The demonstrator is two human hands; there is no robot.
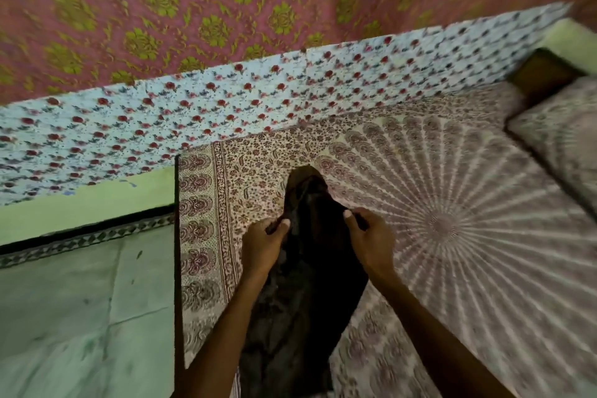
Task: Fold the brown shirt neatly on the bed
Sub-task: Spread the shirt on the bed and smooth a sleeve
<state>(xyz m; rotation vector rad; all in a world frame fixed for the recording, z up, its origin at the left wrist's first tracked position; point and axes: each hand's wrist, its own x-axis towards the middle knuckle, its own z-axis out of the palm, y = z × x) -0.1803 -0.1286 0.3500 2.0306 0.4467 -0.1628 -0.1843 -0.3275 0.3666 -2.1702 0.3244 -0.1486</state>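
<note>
The brown shirt is lying bunched in a long, dark strip on the bed, running from 6 o'clock up toward the centre of the view, its far end tapering to a rounded tip. No label or writing is showing on it. The 2 hands are gripping it near that far end: the left hand is pinching the edge at 9 o'clock of the strip, the right hand is pinching the edge at 3 o'clock, fingers closed on cloth. The bed's printed mandala sheet is spreading out toward 3 o'clock, where a pillow is resting. A flowered cloth is hanging along the wall at 12 o'clock. Green floor tiles are showing at 8 o'clock.
</note>
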